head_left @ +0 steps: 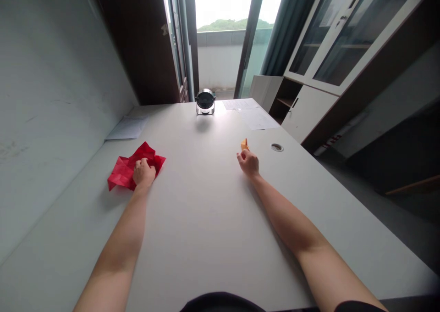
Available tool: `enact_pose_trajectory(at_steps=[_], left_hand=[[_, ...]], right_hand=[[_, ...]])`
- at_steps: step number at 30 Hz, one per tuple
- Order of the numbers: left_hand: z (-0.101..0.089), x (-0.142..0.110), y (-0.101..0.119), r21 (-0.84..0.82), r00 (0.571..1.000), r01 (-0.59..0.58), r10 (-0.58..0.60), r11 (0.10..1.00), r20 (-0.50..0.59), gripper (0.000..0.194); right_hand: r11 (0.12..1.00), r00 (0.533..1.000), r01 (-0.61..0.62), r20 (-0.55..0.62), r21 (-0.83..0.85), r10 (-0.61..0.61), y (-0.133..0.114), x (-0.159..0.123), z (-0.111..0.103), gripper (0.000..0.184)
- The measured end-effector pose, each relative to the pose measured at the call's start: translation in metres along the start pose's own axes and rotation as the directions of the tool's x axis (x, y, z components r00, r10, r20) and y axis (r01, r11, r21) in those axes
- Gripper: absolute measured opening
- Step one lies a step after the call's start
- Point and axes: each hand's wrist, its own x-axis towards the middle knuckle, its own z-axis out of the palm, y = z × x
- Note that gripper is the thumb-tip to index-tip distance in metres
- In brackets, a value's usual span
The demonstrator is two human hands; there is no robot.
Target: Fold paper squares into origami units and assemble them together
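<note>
A creased sheet of red paper [123,170] lies on the left part of the white table [195,220], its edges lifted and crumpled. My left hand [144,171] is closed on the middle of this sheet, fingers curled into its folds. Farther right, my right hand [249,162] pinches a small folded orange paper piece [244,144] just above or on the tabletop. The orange piece sticks up beyond my fingertips, and its lower part is hidden by them. Both forearms reach forward across the table, far apart from each other.
A round black device on a metal stand [205,101] stands at the table's far edge. White papers [259,118] lie at the back right, another stack [127,127] at the back left by the wall. A cable hole [277,147] sits right of my right hand. Cabinets [319,103] stand beyond.
</note>
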Motion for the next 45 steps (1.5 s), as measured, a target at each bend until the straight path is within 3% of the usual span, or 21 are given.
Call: enact_pose_trajectory(at_steps=[7,12,17,22,28,31,33,35,37,41,43,45], left_hand=[[0.002,0.001,-0.006,0.044,0.999,-0.032,0.033,0.999,-0.025,0.063],[0.004,0.001,-0.003,0.081,0.997,-0.081,0.08,0.993,0.012,0.036],[-0.004,0.006,0.001,0.152,0.967,-0.212,0.185,0.965,0.177,0.024],[-0.014,0.013,-0.005,0.117,0.914,-0.289,0.238,0.95,0.327,0.03],[-0.021,0.014,-0.006,0.122,0.971,-0.187,0.164,0.975,0.173,0.028],[-0.034,0.008,0.006,0.106,0.993,-0.117,0.114,0.987,0.039,0.025],[-0.045,-0.001,0.022,0.067,0.982,-0.177,0.181,0.982,-0.057,0.024],[-0.054,-0.013,0.042,0.0,0.939,-0.326,0.324,0.945,-0.116,0.023],[-0.056,-0.029,0.065,-0.07,0.861,-0.506,0.497,0.86,-0.11,0.022],[-0.04,-0.066,0.101,-0.217,0.638,-0.749,0.77,0.626,0.02,0.025],[-0.028,-0.082,0.112,-0.276,0.528,-0.804,0.846,0.527,0.078,0.026],[-0.018,-0.096,0.118,-0.322,0.45,-0.827,0.886,0.46,0.11,0.026]], right_hand=[[1.0,1.0,0.003,0.003,0.018,-0.003,0.0,-0.001,0.001,0.029],[0.999,1.0,-0.001,0.01,0.033,0.001,0.0,-0.001,0.001,0.03],[0.999,1.0,-0.004,0.012,0.041,0.004,0.002,0.0,0.002,0.032],[0.999,1.0,0.003,0.015,0.054,-0.003,0.002,0.0,0.003,0.032],[0.998,1.0,0.015,0.002,0.057,-0.015,0.001,0.0,0.004,0.032],[0.997,0.999,0.034,0.003,0.065,-0.035,-0.001,0.0,0.004,0.033],[0.996,0.999,0.043,0.009,0.072,-0.044,-0.002,0.0,0.004,0.033],[0.995,0.998,0.053,0.016,0.084,-0.055,-0.003,0.0,0.004,0.033],[0.993,0.997,0.07,0.024,0.1,-0.073,-0.003,0.0,0.004,0.032],[0.989,0.993,0.107,0.045,0.105,-0.112,-0.006,-0.001,0.002,0.029],[0.988,0.99,0.12,0.067,0.094,-0.127,-0.009,-0.001,0.0,0.029],[0.987,0.986,0.132,0.091,0.087,-0.14,-0.013,-0.002,-0.002,0.029]])
